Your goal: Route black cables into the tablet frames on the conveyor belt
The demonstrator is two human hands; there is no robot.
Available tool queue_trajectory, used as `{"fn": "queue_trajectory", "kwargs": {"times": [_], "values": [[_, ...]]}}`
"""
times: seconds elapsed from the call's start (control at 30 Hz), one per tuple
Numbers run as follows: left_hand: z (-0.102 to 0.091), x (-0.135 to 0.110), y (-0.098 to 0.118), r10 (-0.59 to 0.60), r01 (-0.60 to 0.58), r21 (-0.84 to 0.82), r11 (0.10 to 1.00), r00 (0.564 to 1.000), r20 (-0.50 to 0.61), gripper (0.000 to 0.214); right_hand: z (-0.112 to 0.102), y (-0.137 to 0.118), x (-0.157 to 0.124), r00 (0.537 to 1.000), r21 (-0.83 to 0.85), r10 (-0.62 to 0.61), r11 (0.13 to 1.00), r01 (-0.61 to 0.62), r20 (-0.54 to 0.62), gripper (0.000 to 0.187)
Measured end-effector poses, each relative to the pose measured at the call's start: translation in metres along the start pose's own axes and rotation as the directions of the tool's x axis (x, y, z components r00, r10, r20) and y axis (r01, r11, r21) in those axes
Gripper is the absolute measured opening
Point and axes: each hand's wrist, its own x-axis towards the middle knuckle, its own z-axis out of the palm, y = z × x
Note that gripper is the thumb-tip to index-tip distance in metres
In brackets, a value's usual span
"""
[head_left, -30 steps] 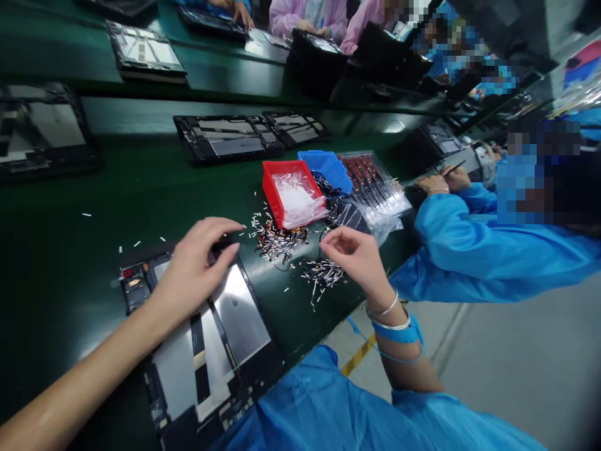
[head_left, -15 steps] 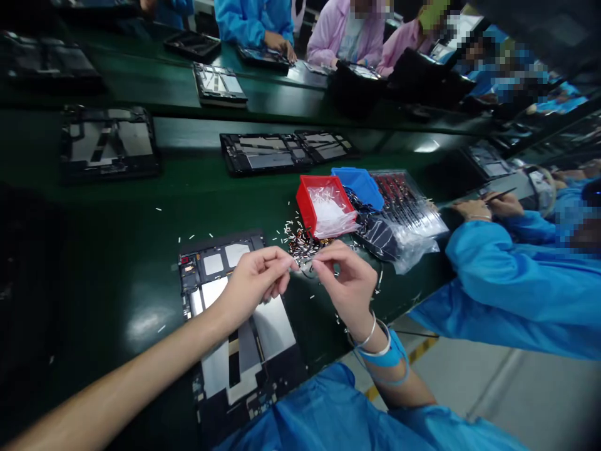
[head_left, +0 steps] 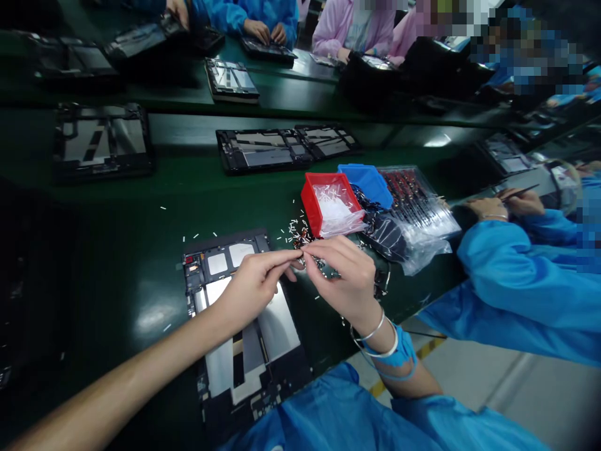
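Note:
My left hand (head_left: 253,282) reaches over an opened tablet (head_left: 277,326), its thumb and fingers pinched on something too small to make out. Close against its fingertips, my right hand (head_left: 345,272) also pinches, and what lies between the fingers is hidden. A blue wrist strap (head_left: 399,351) and a pale bangle circle my right wrist. Just beyond the fingertips is a pile of small parts (head_left: 300,235), white and dark. The tablet lies flat beneath my left forearm, its silvery inside and dark board showing.
Behind my hands stand a red bin (head_left: 312,200) of small white pieces and a blue bin (head_left: 375,188) of dark parts. Plastic bags (head_left: 417,244) lie right of them. Opened tablets (head_left: 263,150) rest farther back. A co-worker's blue sleeve (head_left: 511,269) is at the right.
My hands have come together, so the fingertips now meet where a small gap was. The view has shifted slightly. Across the bench, a co-worker's hand now holds a tilted tablet.

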Motion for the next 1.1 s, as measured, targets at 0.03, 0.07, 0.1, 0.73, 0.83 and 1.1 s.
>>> {"fn": "queue_trajectory", "kwargs": {"times": [0.03, 0.07, 0.1, 0.73, 0.83, 1.1], "values": [[-0.001, 0.002, -0.001, -0.038, 0.038, -0.046, 0.998, 0.999, 0.011, 0.02, 0.0, 0.009, 0.004, 1.0, -0.044, 0.003, 0.999, -0.003, -0.014, 0.016], [-0.003, 0.004, -0.003, -0.088, 0.09, -0.108, 0.99, 0.996, 0.024, 0.02, -0.001, 0.019, 0.009, 0.999, -0.112, 0.021, 0.993, -0.025, -0.039, 0.016], [-0.004, 0.006, -0.004, -0.145, 0.148, -0.178, 0.973, 0.989, 0.03, 0.019, -0.001, 0.03, 0.014, 0.996, -0.197, 0.049, 0.978, -0.063, -0.077, 0.017], [-0.009, 0.009, -0.006, -0.196, 0.174, -0.254, 0.952, 0.979, -0.063, 0.018, 0.017, 0.012, 0.016, 0.992, -0.18, -0.109, 0.977, 0.119, 0.064, 0.017], [-0.013, 0.011, -0.004, -0.231, 0.208, -0.297, 0.932, 0.972, -0.044, 0.02, 0.004, 0.042, 0.026, 0.998, -0.383, 0.052, 0.922, -0.066, -0.045, 0.018], [-0.015, 0.009, 0.0, -0.232, 0.248, -0.317, 0.915, 0.969, 0.088, 0.025, 0.012, 0.027, 0.017, 0.966, -0.102, -0.228, 0.965, 0.241, 0.125, 0.018]]}}
